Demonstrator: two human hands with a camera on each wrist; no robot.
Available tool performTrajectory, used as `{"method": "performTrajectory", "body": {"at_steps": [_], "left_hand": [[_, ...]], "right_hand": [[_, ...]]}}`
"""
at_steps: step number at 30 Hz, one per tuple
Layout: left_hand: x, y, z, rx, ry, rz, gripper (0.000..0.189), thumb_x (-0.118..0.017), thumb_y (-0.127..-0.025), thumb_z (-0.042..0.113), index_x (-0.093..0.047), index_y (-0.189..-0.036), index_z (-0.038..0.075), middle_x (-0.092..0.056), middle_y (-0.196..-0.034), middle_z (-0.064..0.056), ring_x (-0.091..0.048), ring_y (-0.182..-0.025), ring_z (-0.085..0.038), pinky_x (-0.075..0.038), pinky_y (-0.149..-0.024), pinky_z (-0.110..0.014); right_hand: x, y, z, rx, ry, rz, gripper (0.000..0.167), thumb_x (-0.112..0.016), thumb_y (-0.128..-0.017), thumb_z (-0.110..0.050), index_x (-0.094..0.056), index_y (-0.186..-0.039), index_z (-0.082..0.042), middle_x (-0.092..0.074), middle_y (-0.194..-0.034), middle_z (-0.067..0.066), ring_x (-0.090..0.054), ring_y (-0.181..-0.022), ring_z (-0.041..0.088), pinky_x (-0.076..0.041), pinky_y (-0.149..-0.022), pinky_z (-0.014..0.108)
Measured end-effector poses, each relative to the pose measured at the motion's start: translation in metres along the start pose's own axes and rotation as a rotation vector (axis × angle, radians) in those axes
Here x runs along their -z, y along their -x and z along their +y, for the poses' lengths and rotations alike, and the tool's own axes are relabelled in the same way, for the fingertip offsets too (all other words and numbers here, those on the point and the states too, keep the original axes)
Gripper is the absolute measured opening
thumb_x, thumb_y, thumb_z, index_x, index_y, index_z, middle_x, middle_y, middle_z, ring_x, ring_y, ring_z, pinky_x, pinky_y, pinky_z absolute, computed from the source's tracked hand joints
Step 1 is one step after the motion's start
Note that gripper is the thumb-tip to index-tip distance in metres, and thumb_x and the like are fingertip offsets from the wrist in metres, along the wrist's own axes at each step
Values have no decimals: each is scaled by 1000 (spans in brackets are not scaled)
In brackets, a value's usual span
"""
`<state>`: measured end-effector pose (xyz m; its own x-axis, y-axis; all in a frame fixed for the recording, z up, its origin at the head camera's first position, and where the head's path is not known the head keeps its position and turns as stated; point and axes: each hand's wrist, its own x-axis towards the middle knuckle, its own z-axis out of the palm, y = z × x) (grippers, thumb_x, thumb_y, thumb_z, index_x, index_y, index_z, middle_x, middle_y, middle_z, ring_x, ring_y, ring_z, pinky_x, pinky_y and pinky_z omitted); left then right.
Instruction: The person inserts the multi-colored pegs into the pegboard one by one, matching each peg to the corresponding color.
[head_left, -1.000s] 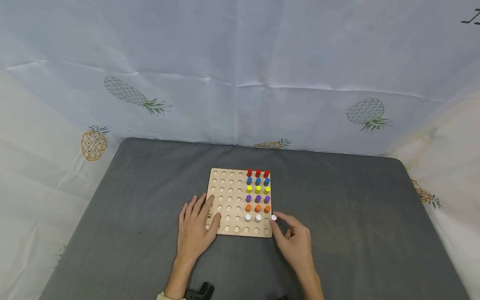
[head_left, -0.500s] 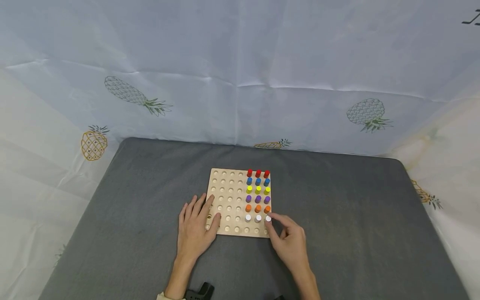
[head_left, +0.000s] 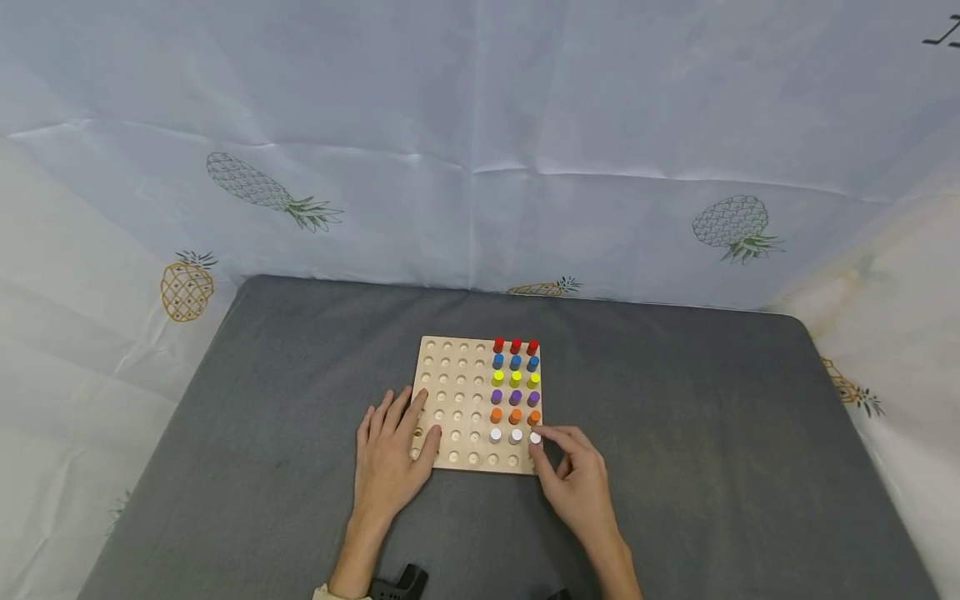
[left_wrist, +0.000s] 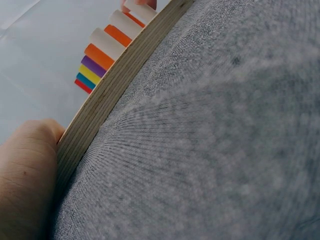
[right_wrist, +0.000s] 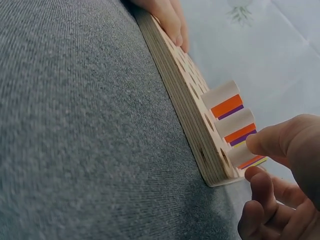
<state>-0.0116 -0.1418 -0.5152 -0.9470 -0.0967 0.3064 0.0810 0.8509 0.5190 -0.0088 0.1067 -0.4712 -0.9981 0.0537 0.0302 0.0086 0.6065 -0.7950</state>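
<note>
A square wooden pegboard point(head_left: 459, 392) lies on the table, its right three columns filled with pegs: rows of red, blue, yellow, purple, orange and white. My right hand point(head_left: 577, 479) pinches the rightmost white peg point(head_left: 535, 438) between thumb and forefinger. In the right wrist view that white peg point(right_wrist: 240, 155) stands upright at the board's corner, its base at the board's surface. My left hand point(head_left: 392, 458) lies over the board's near left edge with straight fingers, covering some holes. In the left wrist view the thumb point(left_wrist: 30, 165) touches the board's edge point(left_wrist: 107, 90).
Dark grey cloth covers the table point(head_left: 675, 400). Behind it hangs a pale curtain point(head_left: 472, 100) with pineapple prints. A black device point(head_left: 401, 583) is at my left wrist. The board's left columns show bare round holes.
My right hand has moved left with the white peg, from beside the board's right edge to the end of the white row. The left hand stays put.
</note>
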Motion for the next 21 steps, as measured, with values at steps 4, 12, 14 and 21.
{"method": "performTrajectory", "body": {"at_steps": [4,12,14,21], "left_hand": [[0,0,0,-1,2,1,53,-65,-95,36,-60,-145,17,-58,-150,-14,-44,-145,-39,-26,-121,-60],[1,-1,-1,-1,17,-11,53,-66,-95,35,-60,-144,16,-57,-150,-16,-44,-145,-41,-26,-121,-61],[3,-1,1,-4,22,-26,53,-67,-95,34,-60,-144,15,-56,-150,-18,-43,-145,-43,-26,-120,-63],[16,-10,22,-92,-45,-57,55,-69,-92,31,-60,-144,18,-49,-154,-22,-38,-146,-48,-27,-115,-72]], "right_hand": [[1,-1,0,-12,24,-24,23,-80,-88,-11,-78,-111,-11,-70,-103,6,-40,-49,1,-37,-44,18],[7,-6,-1,51,138,-15,24,-82,-87,-17,-79,-110,-15,-70,-104,2,-52,-66,3,-41,-54,18],[9,-7,-1,111,179,33,21,-84,-85,-19,-80,-106,-16,-70,-103,0,-55,-72,6,-43,-58,19],[17,-19,5,394,280,189,22,-83,-84,-20,-80,-105,-14,-70,-117,9,-62,-104,26,-55,-81,44]]}}
